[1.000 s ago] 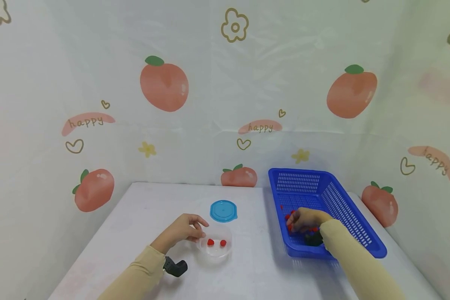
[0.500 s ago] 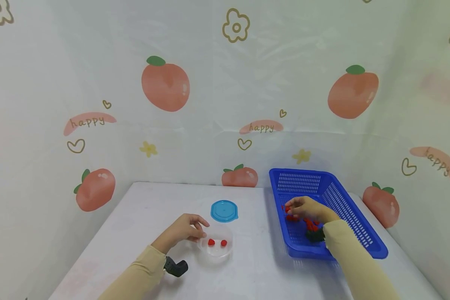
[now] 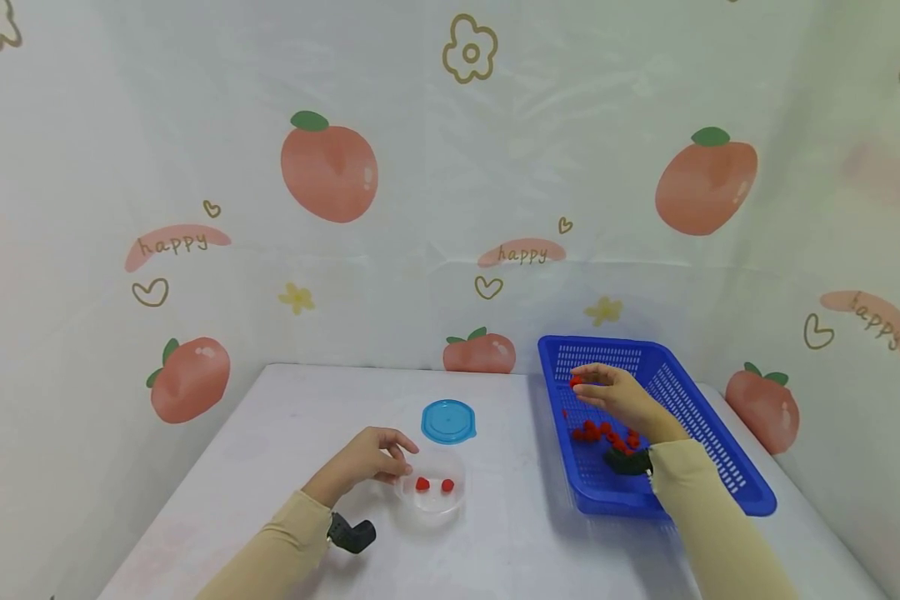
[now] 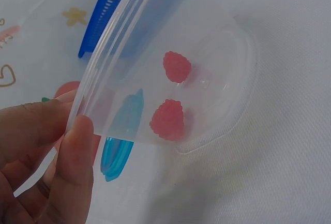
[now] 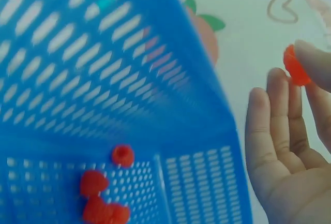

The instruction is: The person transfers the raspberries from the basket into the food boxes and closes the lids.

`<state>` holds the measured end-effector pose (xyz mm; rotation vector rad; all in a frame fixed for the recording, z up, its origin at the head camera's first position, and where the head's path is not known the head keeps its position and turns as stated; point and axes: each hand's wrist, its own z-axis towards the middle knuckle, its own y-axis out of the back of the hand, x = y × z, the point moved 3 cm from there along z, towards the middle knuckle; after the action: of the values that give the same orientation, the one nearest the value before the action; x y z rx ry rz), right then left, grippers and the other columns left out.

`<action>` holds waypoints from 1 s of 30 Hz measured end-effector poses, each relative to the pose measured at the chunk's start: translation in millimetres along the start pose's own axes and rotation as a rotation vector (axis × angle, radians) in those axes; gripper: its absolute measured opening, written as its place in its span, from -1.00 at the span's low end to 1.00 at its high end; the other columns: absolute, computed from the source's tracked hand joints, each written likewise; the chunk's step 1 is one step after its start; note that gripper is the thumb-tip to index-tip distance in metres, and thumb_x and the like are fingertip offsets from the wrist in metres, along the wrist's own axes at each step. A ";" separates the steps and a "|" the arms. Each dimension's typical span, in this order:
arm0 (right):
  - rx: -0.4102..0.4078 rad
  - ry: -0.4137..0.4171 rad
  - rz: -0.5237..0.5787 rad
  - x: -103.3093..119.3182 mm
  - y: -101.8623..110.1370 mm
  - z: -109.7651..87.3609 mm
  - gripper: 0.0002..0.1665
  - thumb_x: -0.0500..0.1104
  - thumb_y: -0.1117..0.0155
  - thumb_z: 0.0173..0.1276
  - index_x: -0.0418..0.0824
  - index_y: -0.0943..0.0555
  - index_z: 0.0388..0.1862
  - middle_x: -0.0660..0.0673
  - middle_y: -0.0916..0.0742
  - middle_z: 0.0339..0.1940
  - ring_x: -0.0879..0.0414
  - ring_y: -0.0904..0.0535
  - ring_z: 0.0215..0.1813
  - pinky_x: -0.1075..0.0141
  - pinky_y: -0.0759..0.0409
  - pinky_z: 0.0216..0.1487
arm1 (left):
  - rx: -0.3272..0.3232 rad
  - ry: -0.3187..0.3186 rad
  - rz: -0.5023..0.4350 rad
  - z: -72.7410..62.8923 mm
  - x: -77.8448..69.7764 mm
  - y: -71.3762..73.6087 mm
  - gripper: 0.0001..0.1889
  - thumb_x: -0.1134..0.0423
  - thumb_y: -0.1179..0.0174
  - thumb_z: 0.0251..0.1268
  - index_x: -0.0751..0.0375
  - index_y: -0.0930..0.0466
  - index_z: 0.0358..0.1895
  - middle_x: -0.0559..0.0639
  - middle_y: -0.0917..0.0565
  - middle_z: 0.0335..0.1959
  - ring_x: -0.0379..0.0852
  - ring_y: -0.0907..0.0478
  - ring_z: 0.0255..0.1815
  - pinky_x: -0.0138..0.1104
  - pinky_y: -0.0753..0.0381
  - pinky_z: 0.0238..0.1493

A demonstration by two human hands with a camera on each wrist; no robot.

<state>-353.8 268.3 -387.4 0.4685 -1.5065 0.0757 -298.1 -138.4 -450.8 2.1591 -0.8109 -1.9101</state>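
Observation:
A clear plastic bowl (image 3: 433, 506) stands on the table with two raspberries (image 4: 168, 120) inside. My left hand (image 3: 371, 458) pinches its rim between thumb and fingers, as the left wrist view shows up close. Above the blue basket (image 3: 592, 502), my right hand (image 3: 626, 402) holds one raspberry (image 5: 296, 66) between thumb and fingertips, while its other fingers extend. Several more raspberries (image 5: 95, 182) lie on the basket floor, partly hidden by the right wrist in the head view.
Behind the bowl lies a blue lid (image 3: 448, 422) flat on the white table (image 3: 330, 400). The basket's slotted walls rise on the right side. A patterned cloth (image 3: 420, 167) hangs behind the table.
My right hand has risen from the basket floor toward its back left, lifting one raspberry. More raspberries in the basket show now. The left hand and bowl have stayed put.

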 end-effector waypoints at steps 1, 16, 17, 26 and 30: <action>-0.003 0.011 0.015 2.4 -1.4 -0.1 -0.41 -0.21 -0.22 0.40 -0.47 -0.30 0.28 -0.11 -0.52 0.07 0.28 -0.56 0.04 0.27 -0.54 0.22 | 0.000 0.000 0.000 0.0 0.0 0.0 -0.73 0.33 -0.42 0.06 0.21 -0.67 -0.12 0.04 -0.55 -0.43 -0.14 -0.52 -0.55 -0.37 -0.67 -0.41; -0.071 0.113 0.241 27.2 -34.8 -5.4 -0.75 -0.28 -0.21 0.39 -0.08 -0.56 0.01 0.06 -0.56 -0.03 0.24 -0.61 0.02 0.46 -0.58 0.08 | -0.001 0.001 -0.008 -0.5 0.3 0.0 -0.74 0.34 -0.41 0.07 0.21 -0.67 -0.13 0.04 -0.54 -0.42 -0.14 -0.53 -0.55 -0.37 -0.67 -0.42; -0.071 0.119 0.250 29.0 -38.5 -5.8 -0.76 -0.29 -0.21 0.39 -0.05 -0.57 -0.02 0.05 -0.56 -0.03 0.23 -0.61 0.02 0.45 -0.58 0.08 | 0.001 -0.002 -0.008 -0.6 0.2 0.1 -0.74 0.34 -0.41 0.07 0.21 -0.67 -0.13 0.04 -0.54 -0.42 -0.14 -0.53 -0.55 -0.37 -0.67 -0.42; 0.029 0.161 0.322 40.9 -75.0 -13.4 -0.74 -0.38 -0.22 0.35 -0.06 -0.58 -0.08 0.03 -0.63 -0.12 0.19 -0.62 -0.05 0.39 -0.61 0.07 | 0.015 -0.015 -0.022 -1.5 -1.0 1.6 -0.74 0.37 -0.39 0.07 0.24 -0.66 -0.13 0.04 -0.54 -0.43 -0.15 -0.53 -0.56 -0.37 -0.66 -0.42; 0.047 0.174 0.305 43.7 -89.9 -16.9 -0.72 -0.38 -0.23 0.34 -0.03 -0.59 -0.10 0.03 -0.64 -0.15 0.19 -0.62 -0.08 0.39 -0.62 0.06 | 0.022 -0.019 -0.031 -1.7 -0.6 1.7 -0.74 0.39 -0.39 0.07 0.25 -0.66 -0.13 0.04 -0.54 -0.44 -0.15 -0.53 -0.56 -0.38 -0.66 -0.42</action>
<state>-304.5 182.1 -367.5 0.2590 -1.3966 0.3829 -297.1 -140.0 -449.2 2.1820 -0.8107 -1.9484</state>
